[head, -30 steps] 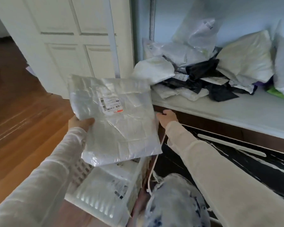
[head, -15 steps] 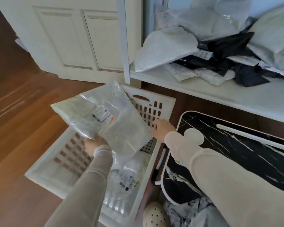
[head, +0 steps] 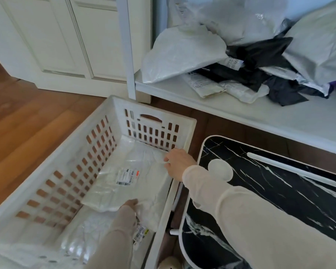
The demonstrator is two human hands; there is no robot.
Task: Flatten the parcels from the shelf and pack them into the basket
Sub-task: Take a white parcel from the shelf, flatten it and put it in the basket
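A clear plastic parcel (head: 124, 183) with a white shipping label lies flat inside the white slotted basket (head: 155, 111) on the floor. My left hand (head: 128, 205) holds the parcel's near edge, its fingers mostly hidden by the plastic. At the far right corner of the parcel my right hand (head: 177, 164) pinches the plastic beside the basket's right wall. Other flattened parcels (head: 81, 239) lie beneath at the basket's near end. On the white shelf (head: 279, 121) above right sits a pile of white, grey and black parcels (head: 182, 53).
A black marble-patterned board (head: 279, 191) with a white rim lies right of the basket, under the shelf. A white panelled door (head: 66, 35) stands behind the basket. Wooden floor (head: 17, 123) stretches to the left. A pale slipper (head: 169, 263) shows at the bottom edge.
Both hands have lowered the clear parcel from chest height down into the basket, where it now lies flat. My view has tilted down toward the basket.
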